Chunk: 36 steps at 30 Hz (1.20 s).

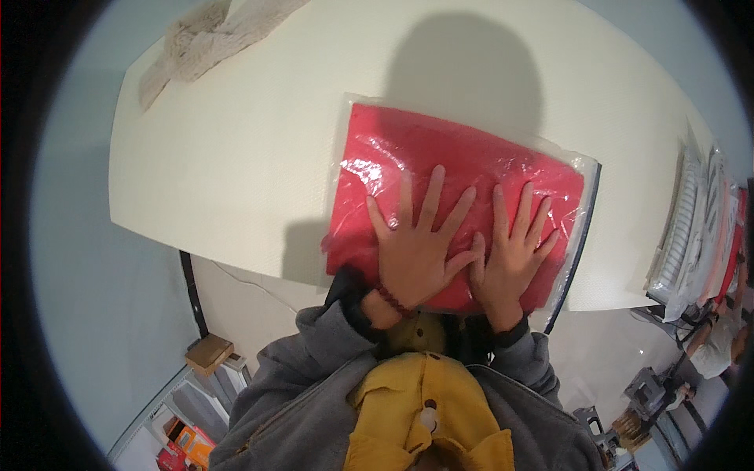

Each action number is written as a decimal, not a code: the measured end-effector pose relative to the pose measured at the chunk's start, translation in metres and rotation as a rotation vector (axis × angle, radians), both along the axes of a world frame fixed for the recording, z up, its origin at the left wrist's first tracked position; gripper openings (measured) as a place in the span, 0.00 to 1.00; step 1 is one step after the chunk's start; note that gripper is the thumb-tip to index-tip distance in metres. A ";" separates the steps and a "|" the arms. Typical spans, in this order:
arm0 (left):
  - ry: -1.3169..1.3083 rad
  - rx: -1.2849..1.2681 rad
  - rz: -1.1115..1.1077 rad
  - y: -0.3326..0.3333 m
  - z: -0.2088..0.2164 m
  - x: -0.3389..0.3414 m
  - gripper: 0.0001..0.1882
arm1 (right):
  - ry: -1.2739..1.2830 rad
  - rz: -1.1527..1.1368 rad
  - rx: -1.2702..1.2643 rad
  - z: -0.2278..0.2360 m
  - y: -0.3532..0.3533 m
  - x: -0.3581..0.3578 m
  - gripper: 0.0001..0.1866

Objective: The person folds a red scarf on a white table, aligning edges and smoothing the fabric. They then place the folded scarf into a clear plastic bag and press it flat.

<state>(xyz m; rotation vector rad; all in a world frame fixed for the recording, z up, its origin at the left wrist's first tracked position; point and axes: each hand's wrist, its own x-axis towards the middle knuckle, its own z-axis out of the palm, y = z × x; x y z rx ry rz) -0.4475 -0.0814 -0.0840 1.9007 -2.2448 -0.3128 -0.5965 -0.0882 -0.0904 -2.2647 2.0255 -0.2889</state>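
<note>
A folded piece of red cloth in a clear plastic bag point(463, 141) lies on the pale table in front of me, at the near edge. My left hand point(416, 255), with a dark red bead bracelet at its wrist, presses flat on the bag, fingers spread. Just right of it, my right hand point(510, 255) also rests flat on the bag with its fingers apart. The two thumbs are close together. The plastic is wrinkled and shiny around the cloth. Along the bag's right side runs a dark blue edge point(580, 255); what it belongs to is hidden beneath.
A beige fuzzy cloth point(196, 51) lies at the table's far left. Bagged folded items point(682, 228) are stacked at the right end. Below left, a small cardboard box point(210, 353) sits by a shelf with orange and red packages point(192, 447). Someone is partly visible at far right.
</note>
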 end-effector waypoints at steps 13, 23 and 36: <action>-0.026 -0.045 0.030 0.034 0.009 0.042 0.41 | -0.010 0.068 0.025 0.001 0.006 -0.018 0.34; -0.193 -0.040 0.184 0.057 -0.015 0.089 0.39 | -0.101 -0.098 -0.058 -0.012 0.025 -0.082 0.35; -0.174 -0.085 0.184 0.057 -0.018 0.088 0.38 | -0.134 0.244 0.114 0.017 0.029 0.009 0.46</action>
